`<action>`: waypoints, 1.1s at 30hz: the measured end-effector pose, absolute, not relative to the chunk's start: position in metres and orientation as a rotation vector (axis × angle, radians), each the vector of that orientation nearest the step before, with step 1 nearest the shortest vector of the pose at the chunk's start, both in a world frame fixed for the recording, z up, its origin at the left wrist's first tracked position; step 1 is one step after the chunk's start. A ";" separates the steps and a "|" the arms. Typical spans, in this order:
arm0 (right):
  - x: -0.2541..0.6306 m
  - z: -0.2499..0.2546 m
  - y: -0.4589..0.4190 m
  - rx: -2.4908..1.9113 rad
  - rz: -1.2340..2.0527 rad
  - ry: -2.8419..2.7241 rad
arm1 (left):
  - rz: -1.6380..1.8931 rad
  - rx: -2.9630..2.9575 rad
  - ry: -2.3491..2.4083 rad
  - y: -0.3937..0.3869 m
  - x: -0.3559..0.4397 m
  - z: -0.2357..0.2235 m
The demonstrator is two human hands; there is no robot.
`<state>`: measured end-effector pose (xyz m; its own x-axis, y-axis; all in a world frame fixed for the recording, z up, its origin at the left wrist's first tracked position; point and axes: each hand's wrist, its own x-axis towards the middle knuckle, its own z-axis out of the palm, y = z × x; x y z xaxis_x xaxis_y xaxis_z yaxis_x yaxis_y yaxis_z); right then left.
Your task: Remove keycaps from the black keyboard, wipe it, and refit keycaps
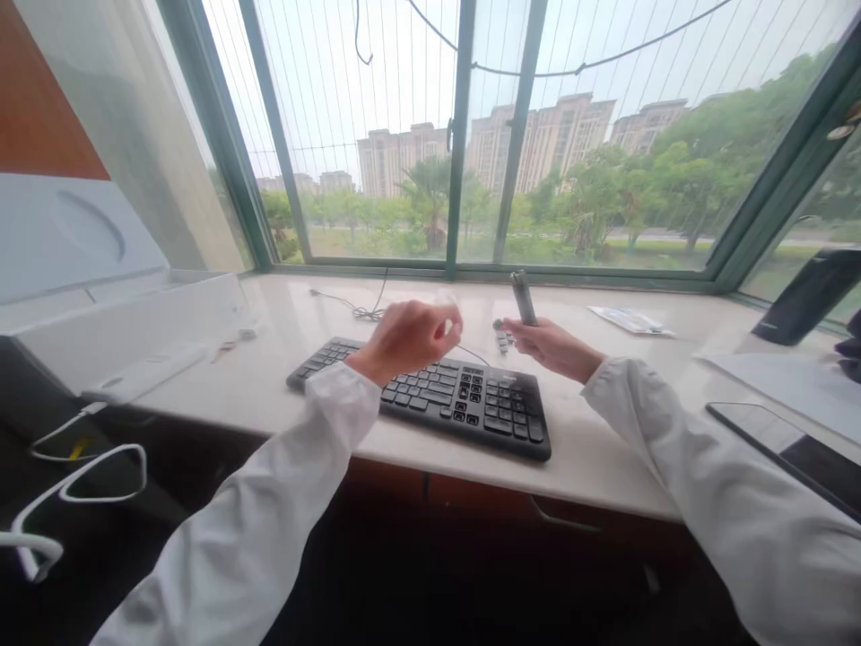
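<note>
Above the black keyboard (457,399), left hand (407,341) raised, fingers (444,325) curled narrow toward the thumb, whether anything sits between them impossible to tell. Near it, right hand (552,348) past the keyboard's top edge, fingers closed around a dull grey cylinder (523,298), its rounded length standing upright out of the grip. Just under that grip, small dark parts (501,336) on the smooth, pale stone surface (592,449). Farther back, a thin tangled dark cable (367,314) and a glossy printed leaflet (632,320). Beyond, green window frames (458,135) and, through the glass, palms (430,202) and tall beige apartment blocks (538,144).
</note>
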<state>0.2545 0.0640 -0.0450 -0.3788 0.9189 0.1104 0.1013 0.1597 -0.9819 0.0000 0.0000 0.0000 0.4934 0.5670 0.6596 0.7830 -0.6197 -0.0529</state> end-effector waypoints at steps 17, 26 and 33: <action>0.248 -0.049 0.061 -0.982 1.388 -1.583 | -1.116 -2.625 -0.906 0.070 0.036 -0.026; 0.242 -0.049 0.059 -0.974 1.354 -1.584 | -1.241 -2.600 -0.964 0.067 0.041 -0.033; 0.243 -0.051 0.059 -0.965 1.349 -1.580 | -1.275 -2.610 -0.970 0.065 0.045 -0.036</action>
<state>0.2432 0.0589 -0.0505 -0.3649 0.9249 0.1071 0.0398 0.1304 -0.9907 0.0447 0.0653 -0.0357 0.4537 0.5060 0.7335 0.5720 -0.7966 0.1957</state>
